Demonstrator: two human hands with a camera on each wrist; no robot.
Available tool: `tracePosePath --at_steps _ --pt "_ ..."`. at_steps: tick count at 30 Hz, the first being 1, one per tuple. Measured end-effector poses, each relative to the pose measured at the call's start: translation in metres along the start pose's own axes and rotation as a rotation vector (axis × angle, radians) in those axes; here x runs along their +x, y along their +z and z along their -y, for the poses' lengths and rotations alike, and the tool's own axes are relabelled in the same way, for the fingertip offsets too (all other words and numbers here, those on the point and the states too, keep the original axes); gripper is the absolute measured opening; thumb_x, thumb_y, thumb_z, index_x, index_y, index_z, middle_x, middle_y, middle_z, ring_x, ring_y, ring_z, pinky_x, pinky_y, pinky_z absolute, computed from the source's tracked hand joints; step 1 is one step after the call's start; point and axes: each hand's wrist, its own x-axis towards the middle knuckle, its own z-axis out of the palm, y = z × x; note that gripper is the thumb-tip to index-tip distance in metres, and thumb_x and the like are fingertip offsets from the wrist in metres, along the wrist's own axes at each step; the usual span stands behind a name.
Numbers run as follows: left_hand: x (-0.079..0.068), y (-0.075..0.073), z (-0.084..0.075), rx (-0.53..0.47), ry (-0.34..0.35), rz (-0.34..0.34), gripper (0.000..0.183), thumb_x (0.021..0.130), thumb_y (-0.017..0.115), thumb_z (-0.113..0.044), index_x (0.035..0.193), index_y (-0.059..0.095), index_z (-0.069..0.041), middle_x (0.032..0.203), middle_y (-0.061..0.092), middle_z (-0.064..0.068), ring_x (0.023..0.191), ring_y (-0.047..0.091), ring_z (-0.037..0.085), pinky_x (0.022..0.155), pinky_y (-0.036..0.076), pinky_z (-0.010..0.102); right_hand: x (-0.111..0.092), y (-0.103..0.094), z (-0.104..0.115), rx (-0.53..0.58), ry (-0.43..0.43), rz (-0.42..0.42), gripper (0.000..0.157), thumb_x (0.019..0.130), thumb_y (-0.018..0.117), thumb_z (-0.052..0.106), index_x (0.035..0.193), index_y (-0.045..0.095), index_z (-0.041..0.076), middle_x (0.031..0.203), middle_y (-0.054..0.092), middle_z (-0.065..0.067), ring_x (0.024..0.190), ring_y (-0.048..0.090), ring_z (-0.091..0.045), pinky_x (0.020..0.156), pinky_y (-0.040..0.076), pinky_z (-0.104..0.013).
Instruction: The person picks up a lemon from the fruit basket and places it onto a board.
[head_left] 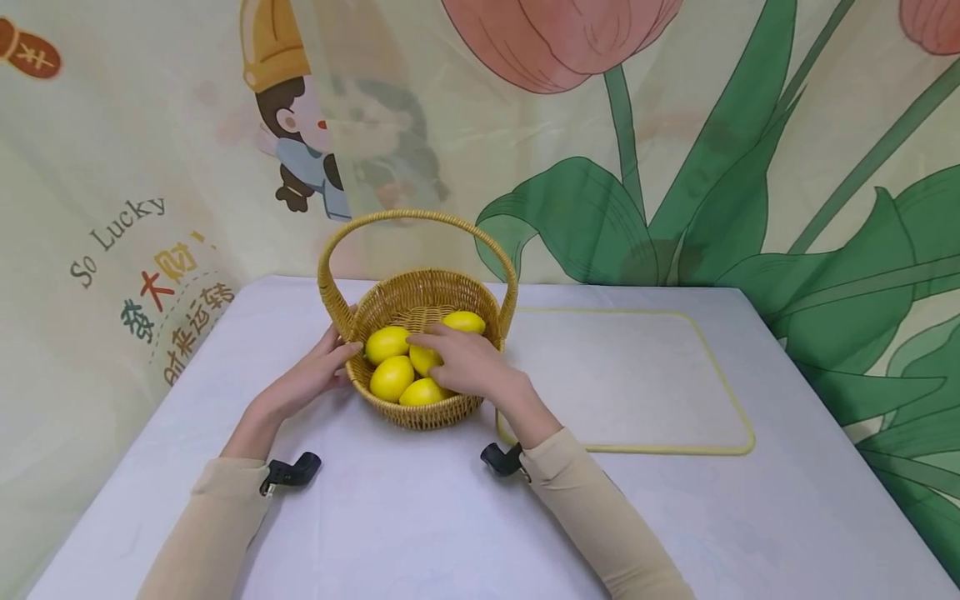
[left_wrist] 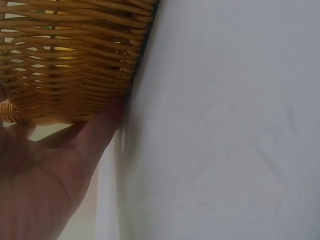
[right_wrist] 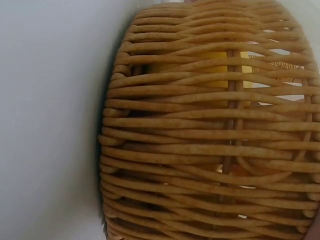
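Observation:
A round wicker basket (head_left: 420, 417) with a tall arched handle stands on the white-covered table and holds several yellow lemons (head_left: 392, 379). My left hand (head_left: 318, 367) holds the basket's left side, its thumb by the rim near the handle's foot. The left wrist view shows that hand (left_wrist: 45, 175) against the woven wall, one finger reaching low by the table. Inside the basket, my right hand (head_left: 472, 362) has its thumb and fingers on either side of a lemon (head_left: 422, 358). Whether that lemon is lifted I cannot tell. Only woven wall (right_wrist: 200, 125) fills most of the right wrist view.
A flat pale mat (head_left: 630, 383) with a yellow border lies on the table to the right of the basket. Behind the table hangs a printed cloth (head_left: 570, 192) with flowers and a cartoon figure. Black wrist cameras (head_left: 296, 471) sit at both cuffs.

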Motion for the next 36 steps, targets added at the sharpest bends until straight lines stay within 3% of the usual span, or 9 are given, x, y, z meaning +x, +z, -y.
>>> tracePosePath --at_steps 4,13,24,30,36 --pt "0.0014 -0.0001 0.0001 -0.003 0.004 0.003 0.069 0.106 0.039 -0.045 0.156 -0.009 -0.045 0.169 -0.003 0.010 0.151 0.020 0.040 0.114 0.034 0.060 0.0030 -0.0016 -0.0019 0.018 0.015 0.027 0.054 0.096 0.056 0.021 0.147 0.048 0.034 0.156 0.044 -0.002 0.140 0.047 -0.027 0.108 0.046 -0.046" --pt "0.0029 0.0021 -0.0003 -0.007 0.013 0.002 0.070 0.107 0.038 -0.044 0.158 -0.009 -0.041 0.169 -0.003 0.010 0.151 0.020 0.040 0.113 0.036 0.059 0.0074 -0.0046 -0.0068 0.104 0.041 0.055 0.058 0.092 0.061 0.023 0.148 0.047 0.031 0.153 0.049 0.007 0.150 0.031 -0.021 0.119 0.035 -0.047" --pt "0.0015 -0.0006 0.0000 0.006 0.008 -0.012 0.069 0.106 0.038 -0.045 0.157 -0.009 -0.043 0.169 -0.003 0.010 0.151 0.020 0.040 0.113 0.036 0.059 0.0101 -0.0054 -0.0083 0.179 -0.014 0.042 0.060 0.087 0.063 0.016 0.144 0.052 0.030 0.151 0.050 0.008 0.149 0.034 -0.022 0.114 0.041 -0.045" --pt "0.0013 -0.0007 -0.0005 0.015 0.004 -0.024 0.069 0.106 0.038 -0.048 0.157 -0.008 -0.045 0.169 -0.003 0.011 0.151 0.020 0.040 0.113 0.036 0.059 0.0097 -0.0056 -0.0080 0.194 -0.031 0.014 0.060 0.086 0.065 0.016 0.143 0.053 0.030 0.150 0.051 0.007 0.151 0.030 -0.025 0.117 0.036 -0.048" --pt "0.0012 0.0011 -0.0009 0.013 0.005 -0.021 0.069 0.106 0.039 -0.047 0.157 -0.007 -0.044 0.169 -0.002 0.011 0.151 0.020 0.039 0.112 0.038 0.058 0.0067 -0.0043 -0.0089 0.196 -0.038 -0.039 0.060 0.084 0.067 0.016 0.141 0.055 0.031 0.149 0.050 0.002 0.136 0.047 -0.023 0.103 0.047 -0.042"
